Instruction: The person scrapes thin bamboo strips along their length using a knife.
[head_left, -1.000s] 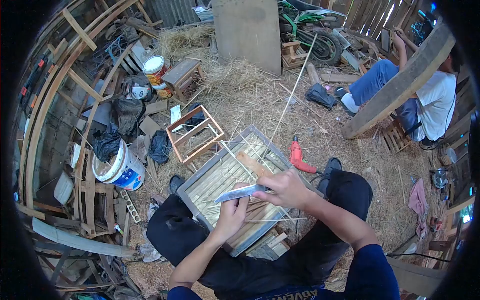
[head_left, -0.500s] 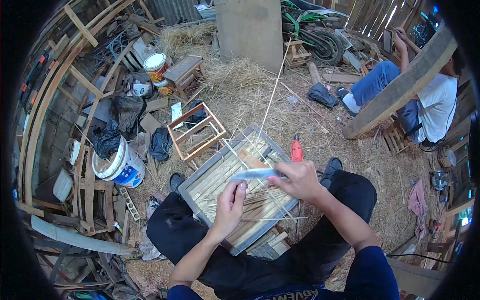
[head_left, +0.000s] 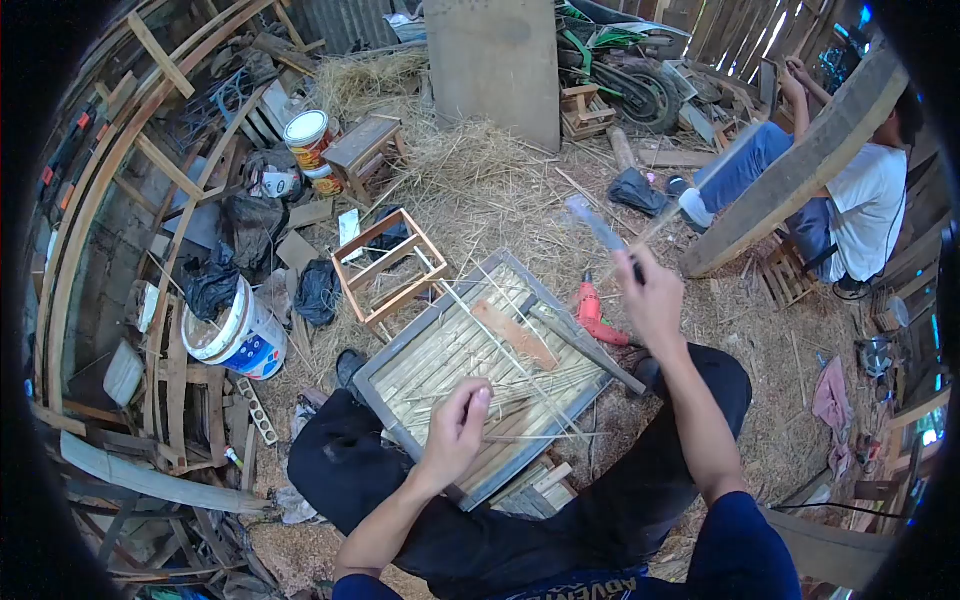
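The knife (head_left: 597, 226), its blade blurred, is gripped in my right hand (head_left: 650, 300), raised over the far right side of the slatted wooden panel (head_left: 400, 375). A pale thin strip (head_left: 700, 188), also blurred, extends up and right from beside this hand; whether the fingers hold it is unclear. My left hand (head_left: 458, 430) is closed above the panel's near left part, with nothing visible in it. Thin strips, a flat brown wood piece (head_left: 515, 335) and a dark bar (head_left: 590, 350) lie on the panel.
A red drill (head_left: 592, 315) lies right of the panel. Left of it are a small wooden frame (head_left: 365, 270) and a white bucket (head_left: 240, 335). Another person (head_left: 870, 200) sits at right behind a slanted timber (head_left: 800, 175). A stool (head_left: 362, 145) stands farther back.
My right hand has moved up and right with the knife, away from my left hand. The long strip has swung toward the right. My left hand has stayed nearly in place.
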